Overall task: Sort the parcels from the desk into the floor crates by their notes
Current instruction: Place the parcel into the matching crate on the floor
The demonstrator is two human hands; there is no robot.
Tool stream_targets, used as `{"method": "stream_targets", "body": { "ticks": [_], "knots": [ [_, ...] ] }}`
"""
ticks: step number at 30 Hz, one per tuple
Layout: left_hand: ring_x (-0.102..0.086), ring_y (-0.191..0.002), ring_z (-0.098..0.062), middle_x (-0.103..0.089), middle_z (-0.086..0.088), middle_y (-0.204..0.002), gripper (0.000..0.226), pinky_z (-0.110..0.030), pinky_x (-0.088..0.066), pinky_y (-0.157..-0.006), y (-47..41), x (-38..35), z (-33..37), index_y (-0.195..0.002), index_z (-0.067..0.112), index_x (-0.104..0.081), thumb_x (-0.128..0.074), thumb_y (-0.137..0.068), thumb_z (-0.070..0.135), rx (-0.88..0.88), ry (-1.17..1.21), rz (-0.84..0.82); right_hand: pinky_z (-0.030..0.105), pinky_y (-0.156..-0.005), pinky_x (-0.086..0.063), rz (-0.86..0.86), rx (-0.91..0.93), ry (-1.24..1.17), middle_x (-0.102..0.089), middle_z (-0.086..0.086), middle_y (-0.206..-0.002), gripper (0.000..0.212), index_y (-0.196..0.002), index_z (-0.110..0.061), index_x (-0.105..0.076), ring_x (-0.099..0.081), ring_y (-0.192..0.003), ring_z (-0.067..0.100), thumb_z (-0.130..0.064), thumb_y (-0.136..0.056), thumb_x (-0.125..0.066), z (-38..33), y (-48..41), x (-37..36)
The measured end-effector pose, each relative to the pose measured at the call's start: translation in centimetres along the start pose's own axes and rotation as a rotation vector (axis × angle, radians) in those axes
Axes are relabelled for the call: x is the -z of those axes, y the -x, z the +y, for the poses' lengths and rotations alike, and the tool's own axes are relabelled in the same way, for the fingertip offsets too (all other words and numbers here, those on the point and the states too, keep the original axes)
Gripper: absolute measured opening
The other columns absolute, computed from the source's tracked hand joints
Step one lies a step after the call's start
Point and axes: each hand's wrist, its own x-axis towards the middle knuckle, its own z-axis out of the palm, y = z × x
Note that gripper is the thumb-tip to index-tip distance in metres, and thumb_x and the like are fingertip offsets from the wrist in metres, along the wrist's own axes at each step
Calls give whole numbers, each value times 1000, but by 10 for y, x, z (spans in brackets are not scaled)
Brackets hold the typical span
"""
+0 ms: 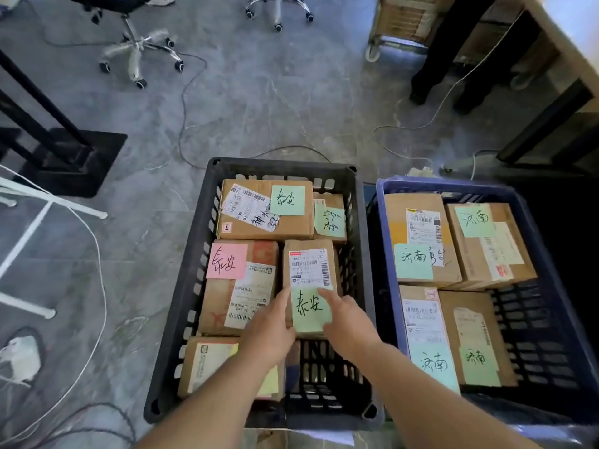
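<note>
— Forearms stretch forward and down. And each hand?
— Left hand (269, 332) and right hand (351, 325) clasp the parcel (309, 270) from its two sides, fingers edging its green note (310, 311).
— Where's the parcel?
— Inside the black crate (184, 286), right of centre, among other boxes (240, 286).

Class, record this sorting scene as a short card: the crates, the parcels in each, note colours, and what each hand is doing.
crates: black crate and blue crate, side by side on the floor
black crate parcels: five; notes green, pink, yellow
blue crate parcels: four; all notes green
left hand: grips the small parcel in the black crate
right hand: grips the same parcel's other side
that parcel's note: green note
</note>
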Motion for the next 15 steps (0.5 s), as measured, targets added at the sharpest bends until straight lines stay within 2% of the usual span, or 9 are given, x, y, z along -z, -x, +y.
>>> {"method": "stream_targets", "body": {
  "ticks": [5,9,12,15],
  "knots": [
    [-54,-110,-19,-53,6,-136,81,-38,-52,-87,-20,-3,-14,-151,37,-11,-59,-90,15,19,-123,21,32,-103,-45,-114,22,71,-36,8,-147,70,-155,-28,-13,-45,-128,24,-1,-97,-41,-5,-24,-8],
    [-45,-124,-23,-36,2,-149,74,-38,-45,-98,-21,-4,-19,-152,31,-14,-54,-93,14,22,-209,-32,38,-104,-44,-202,12,127,-29,11,-152,74,-155,-28,-9,-43,-130,30,-1,-94,-40,-4,-27,-13],
    [-34,-136,-28,-19,-6,-158,71,-39,-37,-105,-14,1,-10,-153,28,-13,-52,-95,17,58,-233,-65,42,-98,-44,-161,1,156,-32,17,-143,68,-153,-29,-18,-46,-121,39,-8,-93,-43,-1,-19,-5],
    [-25,-141,-29,-5,-7,-162,74,-41,-32,-109,-3,13,13,-155,26,-6,-51,-96,24,65,-240,-46,43,-96,-46,-57,-11,156,-35,17,-141,60,-150,-24,-27,-48,-118,38,-11,-94,-44,-5,-5,13]
  ]
}}
